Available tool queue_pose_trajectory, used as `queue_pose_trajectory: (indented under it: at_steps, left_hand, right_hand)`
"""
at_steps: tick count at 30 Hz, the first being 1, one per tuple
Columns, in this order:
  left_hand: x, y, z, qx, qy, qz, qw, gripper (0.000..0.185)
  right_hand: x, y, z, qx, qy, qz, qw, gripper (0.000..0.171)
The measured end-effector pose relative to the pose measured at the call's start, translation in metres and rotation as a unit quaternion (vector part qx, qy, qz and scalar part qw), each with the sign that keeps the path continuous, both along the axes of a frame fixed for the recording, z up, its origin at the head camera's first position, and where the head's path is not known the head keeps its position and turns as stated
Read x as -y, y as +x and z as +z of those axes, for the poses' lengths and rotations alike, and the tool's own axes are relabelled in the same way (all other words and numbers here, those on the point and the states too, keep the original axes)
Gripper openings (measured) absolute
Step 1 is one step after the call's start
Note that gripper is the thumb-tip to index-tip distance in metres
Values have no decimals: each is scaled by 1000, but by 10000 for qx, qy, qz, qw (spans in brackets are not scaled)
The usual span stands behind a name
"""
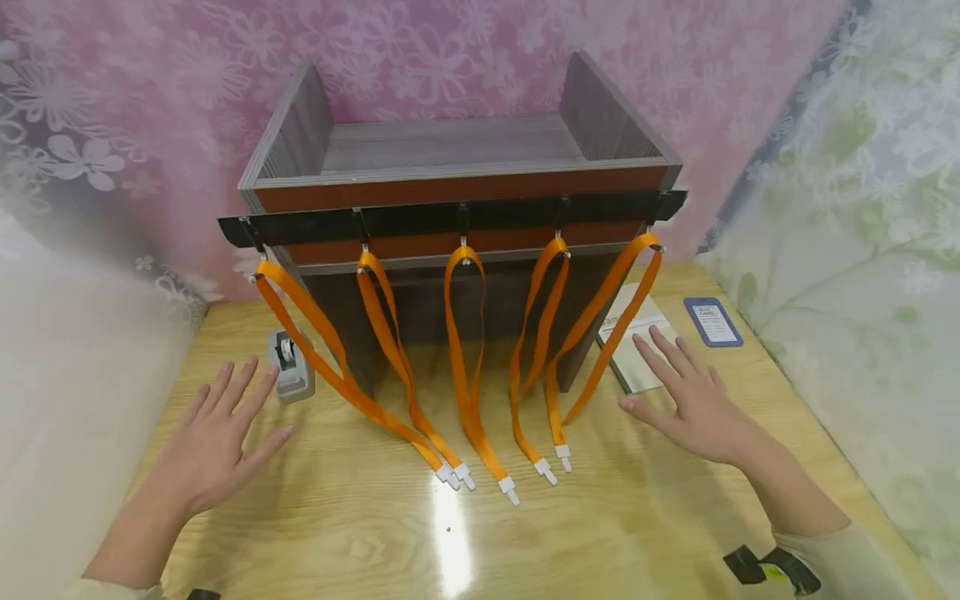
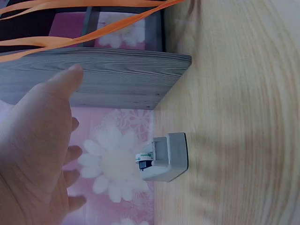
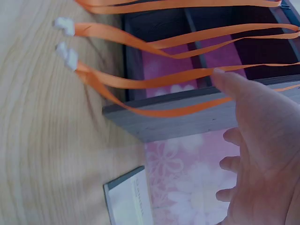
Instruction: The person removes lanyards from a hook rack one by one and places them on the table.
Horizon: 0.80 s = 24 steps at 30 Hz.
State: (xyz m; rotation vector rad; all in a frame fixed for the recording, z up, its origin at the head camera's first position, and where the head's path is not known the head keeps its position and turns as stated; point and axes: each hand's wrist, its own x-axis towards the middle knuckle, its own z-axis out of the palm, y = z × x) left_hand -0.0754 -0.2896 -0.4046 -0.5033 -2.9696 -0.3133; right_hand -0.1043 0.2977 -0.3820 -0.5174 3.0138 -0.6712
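A: State the grip.

B: Both my hands are spread and hold nothing. My left hand (image 1: 217, 442) hovers near the tape dispenser (image 1: 291, 367); my right hand (image 1: 690, 400) hovers by the booklet (image 1: 637, 371).

A: And the straps?

B: The orange lanyards (image 1: 468, 367) hang from the rail (image 1: 450, 218) between my hands, clips resting on the table (image 1: 465, 542), probably for easy reach.

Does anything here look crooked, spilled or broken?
Nothing looks spilled or broken. The only unevenness: the five orange lanyards on the black rail hang slanted rather than straight, their white clips splayed across the wooden table. Both hands, left and right, are spread open.
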Motion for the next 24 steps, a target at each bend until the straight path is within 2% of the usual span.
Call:
queue_pose_trajectory:
  at_steps: [3,5,7,9,11,12,15,20,22,24]
  left_hand:
    - [-3,-5,-1,-204,434,-50,9988,72]
    - [-6,-8,-2,-666,757,-116,9948,66]
    - [-9,-12,-3,-1360,1138,-324,9836,56]
    - [-14,-17,-3,-1993,1489,-489,9673,47]
    - [-19,-22,-3,-2315,1903,-604,9521,39]
    - [-21,-24,-2,-2401,2068,-653,9462,38]
    - [-28,-30,0,-2417,2415,-570,9381,41]
    - [-41,-36,4,-2280,2841,-565,9296,36]
    - [-45,-39,7,-2191,3009,-596,9262,33]
    - [-49,-41,11,-2191,3102,-600,9231,32]
  right_hand:
    - [5,-6,6,-374,-369,50,9986,88]
    - [10,-8,9,-644,-680,72,9956,85]
    - [15,-9,12,-851,-968,-12,9917,80]
    - [19,-10,12,-1120,-1277,-136,9854,74]
    - [23,-11,13,-1368,-1630,-314,9766,66]
    - [25,-11,13,-1488,-1824,-425,9710,63]
    - [32,-13,15,-1813,-2470,-596,9501,57]
    - [45,-16,22,-2174,-3550,-328,9086,54]
    - [50,-18,26,-2242,-3805,-242,8969,53]
    - [55,-20,31,-2313,-3908,-248,8906,50]
